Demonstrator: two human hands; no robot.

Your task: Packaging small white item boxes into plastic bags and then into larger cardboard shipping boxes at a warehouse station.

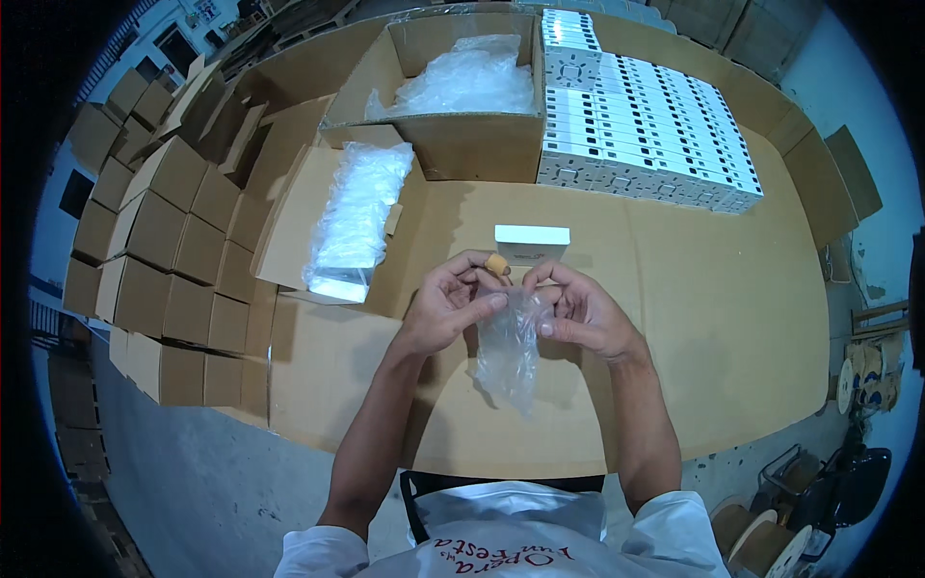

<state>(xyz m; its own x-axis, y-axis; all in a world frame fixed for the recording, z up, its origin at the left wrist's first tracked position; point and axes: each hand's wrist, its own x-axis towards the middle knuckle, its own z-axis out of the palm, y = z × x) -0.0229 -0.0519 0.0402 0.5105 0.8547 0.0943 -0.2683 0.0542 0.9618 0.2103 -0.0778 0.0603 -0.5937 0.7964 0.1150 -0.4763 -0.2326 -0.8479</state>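
A clear plastic bag [511, 356] hangs down between my two hands over the cardboard-covered table. My left hand [457, 301] pinches its upper edge; one fingertip wears an orange-tan covering. My right hand [582, 310] grips the other side of the same edge, fingers curled. Just beyond my fingers lies a small white box [532, 243], not touched by either hand. To the left, an opened carton [289, 231] holds a row of clear-bagged white boxes [358, 207].
A large carton [482, 144] full of clear plastic bags [462, 82] stands at the back. Right of it, white boxes [646, 135] are stacked in rows. Brown cartons [164, 260] pile up on the left. Cable spools [771, 539] sit on the floor at lower right.
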